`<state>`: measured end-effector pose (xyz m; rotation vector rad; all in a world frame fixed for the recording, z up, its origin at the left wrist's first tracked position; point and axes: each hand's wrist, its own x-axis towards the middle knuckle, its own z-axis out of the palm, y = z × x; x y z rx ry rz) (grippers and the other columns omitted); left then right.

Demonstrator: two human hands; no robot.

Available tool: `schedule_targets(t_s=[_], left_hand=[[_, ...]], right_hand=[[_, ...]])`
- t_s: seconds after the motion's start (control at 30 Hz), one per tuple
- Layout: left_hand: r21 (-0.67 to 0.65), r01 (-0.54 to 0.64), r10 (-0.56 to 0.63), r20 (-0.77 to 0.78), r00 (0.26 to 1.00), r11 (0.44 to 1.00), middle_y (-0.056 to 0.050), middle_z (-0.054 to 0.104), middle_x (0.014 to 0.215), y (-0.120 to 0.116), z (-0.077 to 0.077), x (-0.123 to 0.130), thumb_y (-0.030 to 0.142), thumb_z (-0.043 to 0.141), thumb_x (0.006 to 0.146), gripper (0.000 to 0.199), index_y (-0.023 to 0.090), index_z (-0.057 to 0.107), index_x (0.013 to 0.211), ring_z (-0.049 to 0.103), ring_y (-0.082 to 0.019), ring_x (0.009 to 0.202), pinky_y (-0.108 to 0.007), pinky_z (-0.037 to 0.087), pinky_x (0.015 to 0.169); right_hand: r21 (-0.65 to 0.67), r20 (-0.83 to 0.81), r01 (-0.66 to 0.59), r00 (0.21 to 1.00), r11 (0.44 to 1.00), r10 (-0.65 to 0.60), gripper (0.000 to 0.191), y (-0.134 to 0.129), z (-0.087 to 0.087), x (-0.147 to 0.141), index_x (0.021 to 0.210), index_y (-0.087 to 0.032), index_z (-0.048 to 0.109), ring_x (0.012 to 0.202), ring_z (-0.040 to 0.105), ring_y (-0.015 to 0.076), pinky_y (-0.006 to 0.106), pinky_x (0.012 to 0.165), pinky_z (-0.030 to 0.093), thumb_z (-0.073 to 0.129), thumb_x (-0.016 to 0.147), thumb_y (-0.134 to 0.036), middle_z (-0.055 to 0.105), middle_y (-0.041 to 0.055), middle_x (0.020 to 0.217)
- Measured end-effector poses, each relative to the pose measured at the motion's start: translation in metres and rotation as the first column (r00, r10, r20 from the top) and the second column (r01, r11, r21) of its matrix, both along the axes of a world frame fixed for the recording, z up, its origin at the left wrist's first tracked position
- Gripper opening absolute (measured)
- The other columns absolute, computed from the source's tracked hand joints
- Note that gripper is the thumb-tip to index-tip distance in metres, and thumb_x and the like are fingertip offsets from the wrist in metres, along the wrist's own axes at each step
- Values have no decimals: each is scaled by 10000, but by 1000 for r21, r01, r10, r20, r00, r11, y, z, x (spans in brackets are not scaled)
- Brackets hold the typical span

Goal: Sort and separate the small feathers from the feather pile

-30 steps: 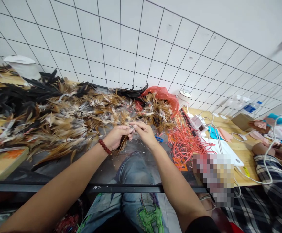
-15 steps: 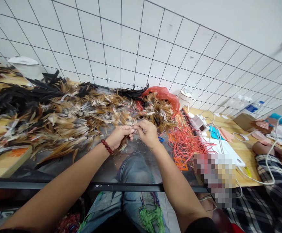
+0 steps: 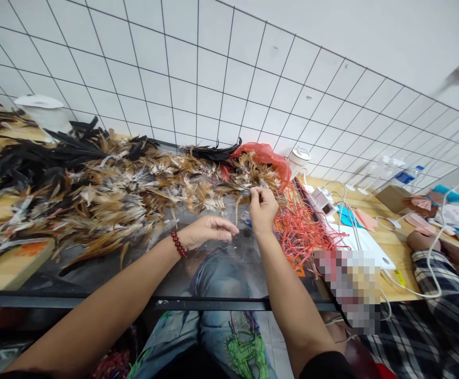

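Note:
My right hand is at the near edge of a pile of short brown feathers, thumb and forefinger pinched together. Brown feathers stick out leftward from that pinch. My left hand, with a dark red bead bracelet on its wrist, hovers above the dark tabletop. Its fingers point right, thumb apart from them, and nothing shows in them. A wide heap of brown and white feathers lies beyond and left of it. Something small and blue lies between the hands.
A tangle of red string lies right of my right hand, and a red plastic bag behind the feathers. Black feathers spread at the left. A white lidded cup stands near the wire grid. Another person's plaid sleeve is at far right.
My hands, together over a feather piece half a second ago, are now apart. The right has moved right and away from me to the smaller pile; the left has dropped slightly and loosened.

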<state>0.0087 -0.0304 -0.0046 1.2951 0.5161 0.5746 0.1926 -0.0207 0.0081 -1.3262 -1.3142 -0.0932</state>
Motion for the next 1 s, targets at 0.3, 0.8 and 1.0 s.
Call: schedule_targets(t_s=[0.3, 0.8, 1.0], left_hand=[[-290, -296, 371, 251, 894, 910, -60, 673, 812, -1, -3, 10, 356, 745, 705, 281, 124, 713, 860, 597, -119, 692, -252, 465, 661], [-598, -201, 496, 382, 780, 776, -10, 655, 718, 4, 0, 5, 189, 701, 757, 70, 132, 663, 768, 597, -92, 664, -219, 501, 659], [-542, -260, 511, 384, 769, 799, 1, 639, 683, 16, -8, -3, 149, 753, 682, 113, 130, 647, 714, 578, -84, 625, -204, 484, 620]], right_hand=[[118, 625, -79, 780, 990, -12, 162, -18, 2, -28, 905, -195, 653, 794, 584, 145, 299, 758, 348, 492, 893, -199, 682, 48, 856], [173, 763, -275, 645, 946, 48, 210, -20, -5, -36, 1019, -175, 641, 771, 585, 137, 323, 748, 350, 471, 897, -187, 700, 60, 916], [83, 731, -288, 668, 954, 138, 292, -19, -17, -49, 1134, -155, 612, 837, 594, 166, 334, 747, 365, 433, 902, -165, 686, 93, 935]])
